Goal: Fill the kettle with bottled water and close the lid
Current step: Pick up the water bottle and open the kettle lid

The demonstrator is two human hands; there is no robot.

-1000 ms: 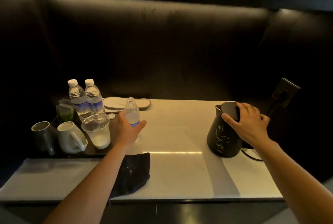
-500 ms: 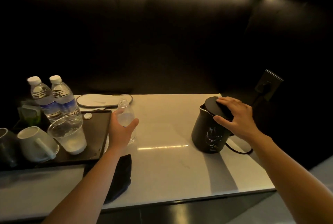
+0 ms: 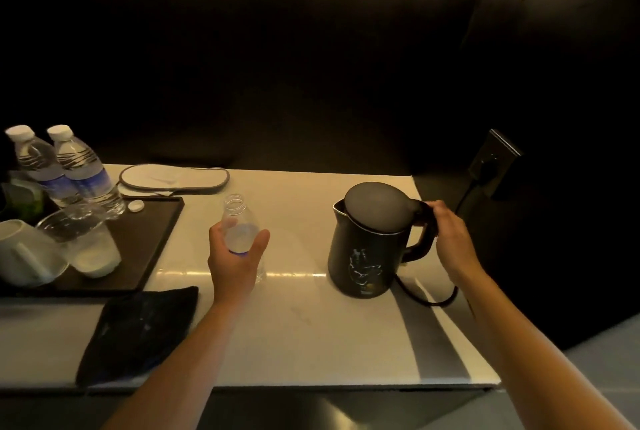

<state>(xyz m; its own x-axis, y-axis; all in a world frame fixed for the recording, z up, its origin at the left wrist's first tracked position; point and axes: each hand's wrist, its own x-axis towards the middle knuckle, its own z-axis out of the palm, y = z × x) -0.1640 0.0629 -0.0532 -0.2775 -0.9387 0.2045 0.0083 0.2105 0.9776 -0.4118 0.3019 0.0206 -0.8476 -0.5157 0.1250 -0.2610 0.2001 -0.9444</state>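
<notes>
A black kettle (image 3: 363, 253) stands on the white counter (image 3: 311, 336), right of centre, its domed lid (image 3: 375, 206) resting slightly tilted over the opening. My right hand (image 3: 450, 239) grips the kettle's handle from the right. An uncapped clear water bottle (image 3: 240, 225) stands upright on the counter left of the kettle, and my left hand (image 3: 235, 260) is wrapped around its lower half. The bottle's white cap (image 3: 135, 206) lies on the dark tray (image 3: 149, 249).
Two capped water bottles (image 3: 65, 170) stand at the far left. On the tray sit a glass tumbler (image 3: 86, 242) and a white cup (image 3: 24, 253). A black cloth (image 3: 138, 332) lies near the front edge. A wall socket (image 3: 491, 166) and cord (image 3: 426, 298) are at the right.
My right hand slid off the kettle's lid onto the handle. The lid now shows over the opening. My left hand still holds the bottle; the camera moved closer.
</notes>
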